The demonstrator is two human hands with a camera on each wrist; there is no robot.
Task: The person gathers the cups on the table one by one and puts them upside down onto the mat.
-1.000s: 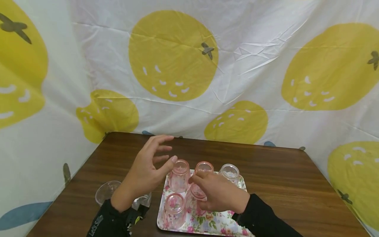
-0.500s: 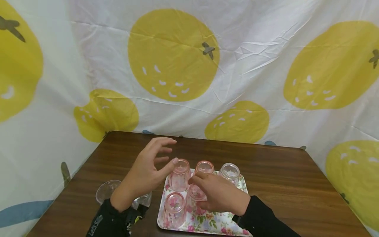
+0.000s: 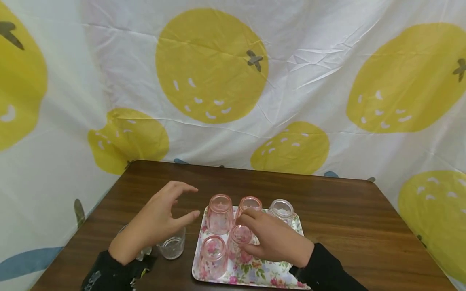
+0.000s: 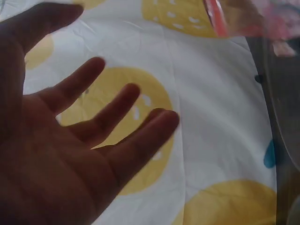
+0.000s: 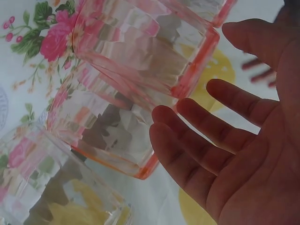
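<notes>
Several pink-tinted glasses stand upside down on a floral tray [image 3: 262, 279]: a back left one [image 3: 220, 216], a back middle one [image 3: 250, 203], a front left one [image 3: 213, 258] and a front middle one [image 3: 238, 242]. A clear glass [image 3: 282, 210] stands at the tray's back right. My right hand [image 3: 274, 238] is around the front middle glass, its fingers spread; in the right wrist view they lie close to the pink glass [image 5: 140, 51], contact unclear. My left hand [image 3: 156, 222] hovers left of the tray, thumb and fingers apart, holding nothing.
Left of the tray, a clear glass [image 3: 172, 245] stands on the brown wooden table [image 3: 346, 226]. More clear glassware is mostly hidden behind my left wrist. A white cloth with yellow fruit prints [image 3: 298, 89] hangs behind the table and at its sides.
My left hand has moved left and down, away from the back left pink glass, uncovering a clear glass on the table. My right hand has shifted slightly right; the glasses stay put.
</notes>
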